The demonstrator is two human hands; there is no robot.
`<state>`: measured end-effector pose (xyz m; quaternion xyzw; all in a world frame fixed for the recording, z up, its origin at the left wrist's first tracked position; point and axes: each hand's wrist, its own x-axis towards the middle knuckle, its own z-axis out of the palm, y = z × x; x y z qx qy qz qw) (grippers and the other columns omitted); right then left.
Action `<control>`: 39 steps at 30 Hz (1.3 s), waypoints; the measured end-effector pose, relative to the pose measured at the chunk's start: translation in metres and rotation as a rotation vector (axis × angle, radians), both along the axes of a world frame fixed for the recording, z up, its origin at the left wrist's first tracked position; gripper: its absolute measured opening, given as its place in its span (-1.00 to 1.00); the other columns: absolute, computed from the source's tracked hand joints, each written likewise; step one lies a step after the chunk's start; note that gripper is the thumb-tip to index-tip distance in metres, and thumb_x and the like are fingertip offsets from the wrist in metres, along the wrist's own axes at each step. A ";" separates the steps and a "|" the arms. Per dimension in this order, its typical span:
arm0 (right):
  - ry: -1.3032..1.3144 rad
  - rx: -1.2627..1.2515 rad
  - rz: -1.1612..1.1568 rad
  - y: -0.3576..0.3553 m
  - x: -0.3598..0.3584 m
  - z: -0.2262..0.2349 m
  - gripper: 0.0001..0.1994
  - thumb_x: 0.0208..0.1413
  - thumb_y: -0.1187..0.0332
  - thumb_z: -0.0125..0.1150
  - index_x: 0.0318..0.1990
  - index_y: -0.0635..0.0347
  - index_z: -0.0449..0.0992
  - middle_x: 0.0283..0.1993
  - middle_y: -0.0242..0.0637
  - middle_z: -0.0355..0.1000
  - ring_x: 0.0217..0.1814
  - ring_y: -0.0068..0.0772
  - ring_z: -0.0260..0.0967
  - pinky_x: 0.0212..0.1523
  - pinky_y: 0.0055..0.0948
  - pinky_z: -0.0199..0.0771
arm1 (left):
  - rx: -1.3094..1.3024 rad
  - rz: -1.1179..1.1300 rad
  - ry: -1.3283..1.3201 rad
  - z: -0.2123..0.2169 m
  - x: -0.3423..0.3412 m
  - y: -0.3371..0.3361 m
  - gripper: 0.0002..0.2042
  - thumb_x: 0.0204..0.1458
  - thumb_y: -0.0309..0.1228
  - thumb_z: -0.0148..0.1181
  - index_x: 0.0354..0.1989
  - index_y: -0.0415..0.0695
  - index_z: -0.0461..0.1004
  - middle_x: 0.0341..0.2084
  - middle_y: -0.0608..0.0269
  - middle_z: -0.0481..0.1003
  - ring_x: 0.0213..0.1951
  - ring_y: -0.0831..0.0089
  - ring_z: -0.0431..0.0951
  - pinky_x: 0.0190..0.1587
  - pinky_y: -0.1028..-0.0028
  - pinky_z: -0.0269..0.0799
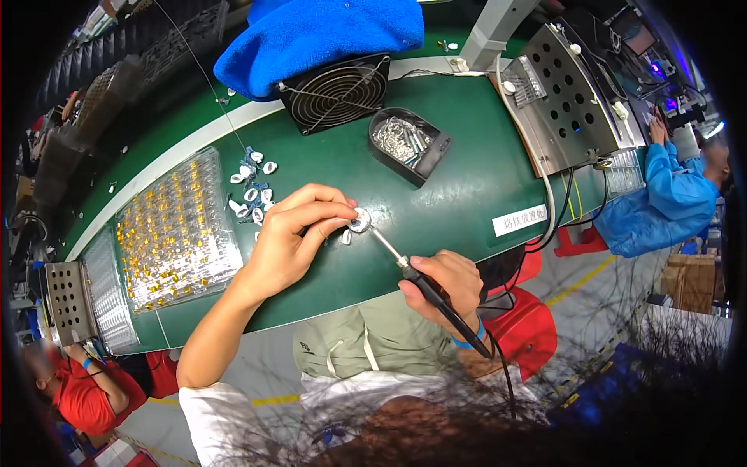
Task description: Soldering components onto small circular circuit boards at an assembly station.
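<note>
My left hand [286, 245] pinches a small round white part [361, 221] against the green bench top, thumb and forefinger together at its left edge. In my right hand [451, 282] is a soldering iron [388, 247] with a black handle, held like a pen. Its metal tip points up and left and meets the white part; whether it touches cannot be made out. Just below the part lies a small white piece [347, 236]. Left of my fingers sits a loose cluster of white and blue parts [253, 194].
A clear tray [226, 253] with yellow pieces lies left. Ahead stand a black bin [440, 148] of small metal parts, a fan [334, 93] and a blue towel [327, 43]. A perforated metal box [556, 101] and cables are right. Co-workers sit on both sides.
</note>
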<state>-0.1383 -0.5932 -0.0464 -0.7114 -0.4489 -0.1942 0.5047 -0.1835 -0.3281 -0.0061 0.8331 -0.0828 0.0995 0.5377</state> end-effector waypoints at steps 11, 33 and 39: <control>-0.029 -0.064 0.010 0.003 0.000 0.003 -0.63 -0.02 0.37 0.63 -0.09 0.29 0.62 -0.36 -0.21 0.62 -0.52 -0.29 0.52 -0.48 -0.38 0.46 | 0.038 0.003 -0.017 0.002 0.001 -0.001 -0.83 0.18 -0.70 0.30 -0.10 -0.30 0.70 -0.10 0.11 0.61 -0.07 0.29 0.68 -0.01 0.39 0.61; -0.027 -0.035 0.005 0.000 0.002 0.005 -0.55 -0.05 0.41 0.65 0.01 0.29 0.63 -0.31 -0.28 0.65 -0.50 -0.35 0.53 -0.50 -0.44 0.44 | 0.061 0.001 -0.027 0.004 0.002 -0.003 -0.82 0.18 -0.69 0.32 -0.08 -0.28 0.71 -0.10 0.12 0.60 -0.12 0.31 0.70 -0.07 0.40 0.62; 0.150 0.015 -0.002 0.007 -0.003 0.011 -0.56 0.06 0.52 0.54 0.12 0.33 0.58 -0.30 -0.18 0.67 -0.41 -0.29 0.60 -0.41 -0.43 0.53 | 0.071 0.008 -0.041 0.003 0.000 -0.002 -0.83 0.18 -0.68 0.32 -0.08 -0.28 0.70 -0.11 0.11 0.62 -0.11 0.29 0.68 -0.05 0.39 0.61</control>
